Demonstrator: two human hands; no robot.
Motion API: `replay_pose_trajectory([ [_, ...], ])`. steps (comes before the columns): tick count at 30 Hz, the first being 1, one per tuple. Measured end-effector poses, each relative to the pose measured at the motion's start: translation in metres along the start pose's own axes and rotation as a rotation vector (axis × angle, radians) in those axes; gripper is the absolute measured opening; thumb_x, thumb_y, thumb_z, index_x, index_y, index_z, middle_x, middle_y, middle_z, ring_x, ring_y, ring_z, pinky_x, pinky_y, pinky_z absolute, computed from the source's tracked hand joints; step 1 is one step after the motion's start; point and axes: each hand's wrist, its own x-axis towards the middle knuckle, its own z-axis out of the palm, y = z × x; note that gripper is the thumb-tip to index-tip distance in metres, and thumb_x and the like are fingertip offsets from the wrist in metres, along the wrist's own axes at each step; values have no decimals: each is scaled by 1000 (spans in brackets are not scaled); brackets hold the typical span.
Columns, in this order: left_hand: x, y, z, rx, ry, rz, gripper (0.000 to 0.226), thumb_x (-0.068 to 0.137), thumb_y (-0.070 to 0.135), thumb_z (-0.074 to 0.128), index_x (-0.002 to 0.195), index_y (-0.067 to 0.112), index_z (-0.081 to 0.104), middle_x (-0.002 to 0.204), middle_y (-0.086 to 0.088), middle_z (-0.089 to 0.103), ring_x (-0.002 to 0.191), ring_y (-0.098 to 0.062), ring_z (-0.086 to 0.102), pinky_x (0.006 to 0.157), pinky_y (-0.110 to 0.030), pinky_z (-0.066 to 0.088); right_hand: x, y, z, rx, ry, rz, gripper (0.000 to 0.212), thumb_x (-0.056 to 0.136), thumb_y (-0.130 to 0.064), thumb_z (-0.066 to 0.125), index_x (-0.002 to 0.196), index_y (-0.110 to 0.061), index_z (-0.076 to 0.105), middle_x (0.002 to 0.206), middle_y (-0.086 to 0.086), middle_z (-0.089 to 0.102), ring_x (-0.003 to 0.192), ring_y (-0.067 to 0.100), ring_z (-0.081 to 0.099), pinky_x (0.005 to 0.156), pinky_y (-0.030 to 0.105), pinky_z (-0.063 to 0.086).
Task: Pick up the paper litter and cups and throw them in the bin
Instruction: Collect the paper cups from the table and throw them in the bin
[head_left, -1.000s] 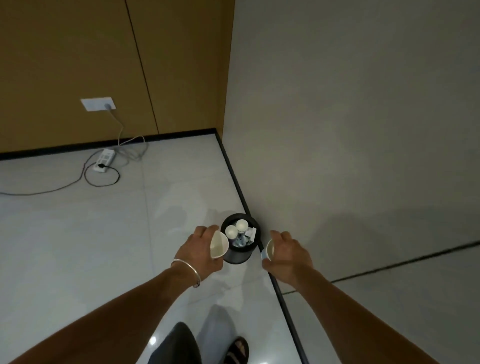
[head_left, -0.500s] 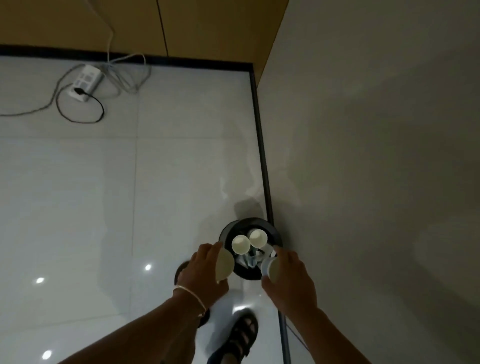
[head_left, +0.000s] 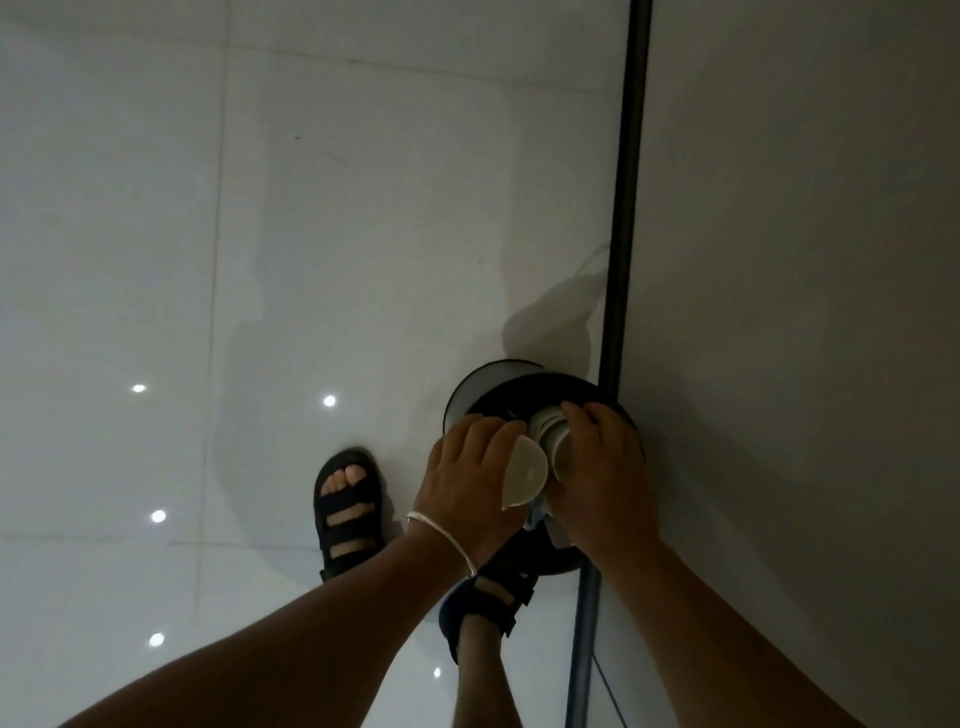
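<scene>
A small black round bin (head_left: 483, 387) stands on the floor against the wall. Both my hands are directly over its mouth. My left hand (head_left: 467, 483), with a thin bracelet at the wrist, grips a white paper cup (head_left: 524, 475) tipped on its side, its opening facing me. My right hand (head_left: 602, 478) curls round another white paper cup (head_left: 558, 447), held just beside the first. More white cups (head_left: 543, 418) lie inside the bin under my fingers. Most of the bin's inside is hidden by my hands.
A grey wall (head_left: 805, 312) with a black skirting strip (head_left: 626, 208) runs along the right. The glossy white tiled floor (head_left: 260, 260) spreads to the left. My sandalled feet (head_left: 345, 506) stand close to the bin.
The view has tilted down and closed in on the bin. Both hands, still holding their cups, have moved from beside the bin to right over its opening.
</scene>
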Motion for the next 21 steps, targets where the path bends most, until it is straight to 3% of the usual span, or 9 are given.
replay_pose_trajectory([
  [2,6,0,10,41,37,29,79,55,34,83,127,15,54,125,-7,56,121,-34,49,96,-48,46,2,6,10,-20,57,-42,87,67,-43,84,140,-12,48,139,16,48,127,36,45,99,48,45],
  [4,12,-4,18,132,37,42,82,59,40,79,132,14,50,136,-10,50,131,-36,40,106,-50,33,4,13,18,-76,126,-80,89,67,-45,82,141,-11,47,143,18,45,130,39,43,97,52,46],
  [8,8,-13,30,304,-36,38,93,74,59,54,149,12,25,156,-15,19,145,-35,9,113,-54,14,10,23,31,-164,125,-131,110,66,-55,77,153,-15,25,160,16,17,147,37,12,108,59,33],
  [11,3,-22,36,388,-83,73,96,77,65,43,151,11,14,158,-14,7,146,-32,1,115,-54,10,15,25,39,-183,116,-136,120,63,-58,79,155,-15,15,162,15,7,149,35,2,109,61,26],
  [16,4,-21,36,421,-163,35,98,79,66,43,152,12,7,159,-13,-1,146,-32,-4,115,-56,11,16,23,39,-227,70,-100,126,63,-62,79,156,-17,7,162,15,-2,149,34,-3,110,59,23],
  [19,3,-16,27,426,-224,27,101,80,70,35,150,16,-13,156,-10,-21,143,-29,-22,116,-54,-2,15,19,28,-259,-7,-102,129,66,-67,74,155,-18,-7,162,15,-8,148,34,-7,111,59,21],
  [21,-2,-11,12,386,-214,5,99,79,70,31,149,18,-17,155,-9,-25,141,-27,-27,115,-52,-7,10,12,14,-256,-47,-92,131,68,-64,74,152,-21,-17,162,13,-11,148,33,-12,112,59,20],
])
